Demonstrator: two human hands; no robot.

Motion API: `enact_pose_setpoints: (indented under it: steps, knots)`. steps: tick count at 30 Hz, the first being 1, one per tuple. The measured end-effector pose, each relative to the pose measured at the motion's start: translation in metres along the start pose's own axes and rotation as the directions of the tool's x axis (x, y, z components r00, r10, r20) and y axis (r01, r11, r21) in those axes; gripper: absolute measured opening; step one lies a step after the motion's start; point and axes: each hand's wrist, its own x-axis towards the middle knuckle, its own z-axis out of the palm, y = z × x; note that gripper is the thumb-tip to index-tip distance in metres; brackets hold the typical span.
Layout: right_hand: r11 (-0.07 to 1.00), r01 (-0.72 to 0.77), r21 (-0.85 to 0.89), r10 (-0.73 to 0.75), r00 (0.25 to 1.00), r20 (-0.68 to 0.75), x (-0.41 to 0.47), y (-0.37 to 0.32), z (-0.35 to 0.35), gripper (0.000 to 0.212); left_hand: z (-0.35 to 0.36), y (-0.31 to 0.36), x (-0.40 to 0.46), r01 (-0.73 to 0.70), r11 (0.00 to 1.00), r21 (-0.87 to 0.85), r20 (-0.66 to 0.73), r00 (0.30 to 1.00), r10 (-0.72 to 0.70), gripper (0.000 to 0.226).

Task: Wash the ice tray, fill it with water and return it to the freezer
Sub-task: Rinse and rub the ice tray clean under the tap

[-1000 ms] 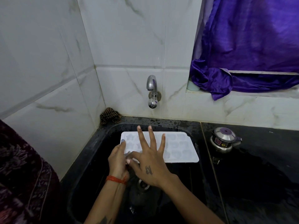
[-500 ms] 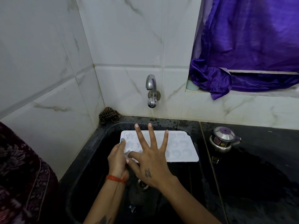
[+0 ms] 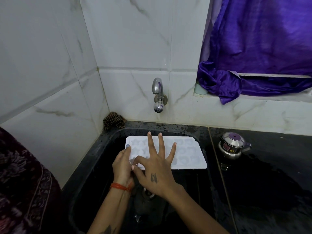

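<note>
A white ice tray (image 3: 187,153) with star and heart moulds is held level over the black sink (image 3: 108,149), below the chrome tap (image 3: 157,95). My left hand (image 3: 122,166) grips the tray's left end, thumb on its upper edge. My right hand (image 3: 156,166) lies across the tray's left half with its fingers straight and spread, while its thumb and forefinger meet at the near left corner. No water runs from the tap. The tray's near left corner is hidden under my hands.
A brown patterned scrubber (image 3: 113,120) sits in the back left corner of the sink rim. A small steel kettle with a purple lid (image 3: 233,146) stands on the wet black counter (image 3: 270,183) to the right. A purple curtain (image 3: 253,48) hangs over the window ledge.
The view has shifted slightly. My right hand's fingers have slid a little over the tray; the left hand keeps its hold.
</note>
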Motion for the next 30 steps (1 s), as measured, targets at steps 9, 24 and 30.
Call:
enact_pose_setpoints:
  steps: [9, 24, 30]
  knots:
    - [0.98, 0.06, -0.188, -0.081, 0.991, -0.105, -0.003, 0.0, 0.008, 0.018, -0.002, -0.003, 0.002, 0.011, 1.0, -0.018, 0.024, 1.0, -0.011, 0.016]
    - [0.991, -0.067, 0.117, 0.061, 0.997, 0.049, -0.006, 0.013, -0.001, 0.043, -0.006, -0.007, 0.007, -0.018, 0.999, 0.045, -0.052, 0.998, 0.021, 0.017]
    - [0.922, -0.384, -0.05, 0.384, 0.923, -0.008, -0.008, 0.074, -0.031, 0.087, -0.011, -0.008, 0.011, 0.018, 0.995, 0.094, -0.088, 0.996, -0.01, 0.016]
